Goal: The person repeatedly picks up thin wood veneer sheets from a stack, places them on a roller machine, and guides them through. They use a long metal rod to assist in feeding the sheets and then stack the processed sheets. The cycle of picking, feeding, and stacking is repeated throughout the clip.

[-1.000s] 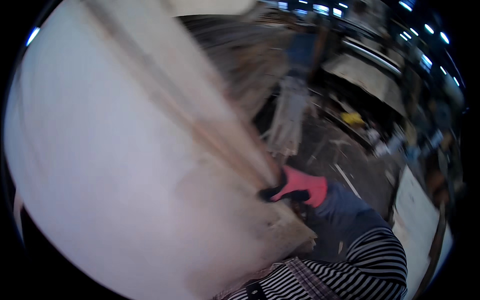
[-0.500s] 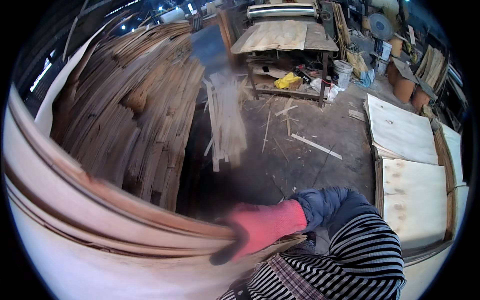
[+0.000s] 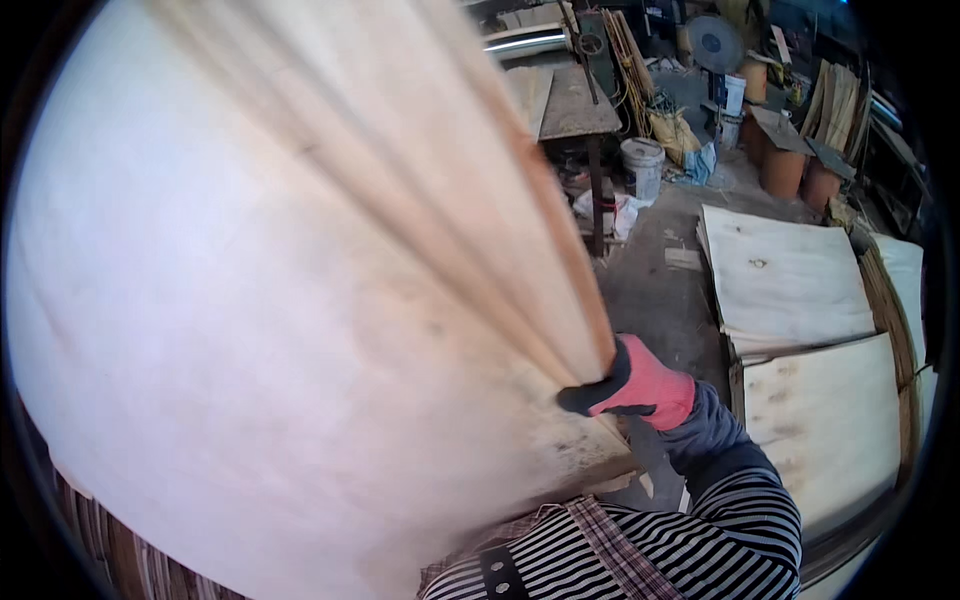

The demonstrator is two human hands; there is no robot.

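Large pale wood veneer sheets (image 3: pixel 270 300) fill the left and middle of the view, several edges overlapping in a bent, tilted bundle. My right hand (image 3: pixel 645 385), in a red knit glove with dark fingertips, is closed on the bundle's right edge, its thumb lying on the near face. My left hand is out of view, probably hidden by the sheets. Darker stains and a rough patch mark the lowest part of the veneer, close to my striped sleeve and plaid apron strap.
On the right lie two stacks of veneer (image 3: pixel 790 280). Beyond the sheets stand a work table (image 3: pixel 580 108) with a metal roller, a white bucket (image 3: pixel 642 168), and a round grey fan (image 3: pixel 715 45). Brown drums (image 3: pixel 782 170) stand farther right. Stacked wood edges (image 3: pixel 130 545) show at lower left.
The veneer bundle has swung up and toward the right, now covering the brown wood pile and most of the floor. My right hand has moved right and up, keeping its grip.
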